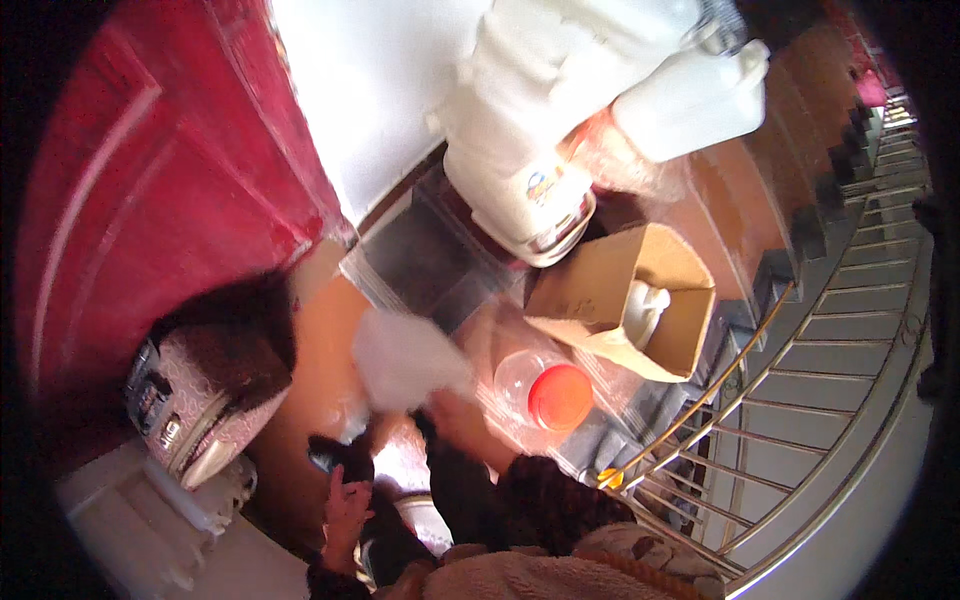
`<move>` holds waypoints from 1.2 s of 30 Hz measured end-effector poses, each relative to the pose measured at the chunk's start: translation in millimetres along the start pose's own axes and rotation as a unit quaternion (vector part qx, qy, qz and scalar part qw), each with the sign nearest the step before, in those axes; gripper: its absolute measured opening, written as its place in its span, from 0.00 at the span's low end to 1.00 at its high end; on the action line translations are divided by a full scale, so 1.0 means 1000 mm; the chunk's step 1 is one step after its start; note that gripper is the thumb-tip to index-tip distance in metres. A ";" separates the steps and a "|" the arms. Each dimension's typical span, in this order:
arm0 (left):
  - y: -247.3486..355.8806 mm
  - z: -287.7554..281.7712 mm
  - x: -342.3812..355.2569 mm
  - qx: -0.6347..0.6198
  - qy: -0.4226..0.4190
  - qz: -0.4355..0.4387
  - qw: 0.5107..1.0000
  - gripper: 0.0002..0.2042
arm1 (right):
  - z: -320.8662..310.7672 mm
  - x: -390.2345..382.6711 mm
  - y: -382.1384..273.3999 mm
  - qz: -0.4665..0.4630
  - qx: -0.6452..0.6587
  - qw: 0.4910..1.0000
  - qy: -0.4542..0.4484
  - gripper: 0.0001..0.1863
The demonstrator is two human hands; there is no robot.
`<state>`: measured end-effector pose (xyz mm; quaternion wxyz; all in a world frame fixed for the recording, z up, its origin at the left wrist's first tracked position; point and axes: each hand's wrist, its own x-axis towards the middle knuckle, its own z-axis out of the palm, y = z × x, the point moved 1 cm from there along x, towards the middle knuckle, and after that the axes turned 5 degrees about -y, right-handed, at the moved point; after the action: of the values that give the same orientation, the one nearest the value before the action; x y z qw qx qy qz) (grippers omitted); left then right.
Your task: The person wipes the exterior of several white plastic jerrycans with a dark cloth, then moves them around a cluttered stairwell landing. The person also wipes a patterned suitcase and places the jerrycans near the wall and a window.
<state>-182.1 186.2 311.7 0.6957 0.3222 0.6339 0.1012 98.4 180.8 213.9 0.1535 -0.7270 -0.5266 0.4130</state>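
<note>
My right hand reaches forward over the floor, closed on the near edge of a pale, blurred cloth-like sheet. Whether that sheet is fabric or plastic I cannot make out. My left hand is low, beside my leg, with its fingers apart and nothing visible in them. To the right of the sheet, a clear plastic jar with a red lid lies on the tiles. Just beyond it sits an open cardboard box, tilted in view, with a white jug inside.
White plastic containers are stacked by the wall, a translucent jug beside them. A metal stair railing curves along the right, near brown steps. At left stand a red door and a pink patterned case.
</note>
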 end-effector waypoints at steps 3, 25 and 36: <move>0.036 0.030 0.001 -0.115 0.007 0.048 0.992 0.34 | 0.001 -0.056 -0.100 -0.086 -0.026 0.991 -0.096 0.12; 0.044 -0.363 -0.233 -0.469 0.286 0.342 0.762 0.11 | -0.058 -0.083 -0.445 -0.407 0.079 0.905 -0.092 0.12; -0.030 -0.584 -0.312 -0.438 0.395 0.328 0.738 0.11 | -0.036 -0.062 -0.444 -0.347 0.011 0.937 -0.034 0.13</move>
<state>-798.7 178.5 555.5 0.3707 0.1011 0.5931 0.7075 -163.8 309.7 555.4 0.2771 -0.4825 -0.7467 0.3645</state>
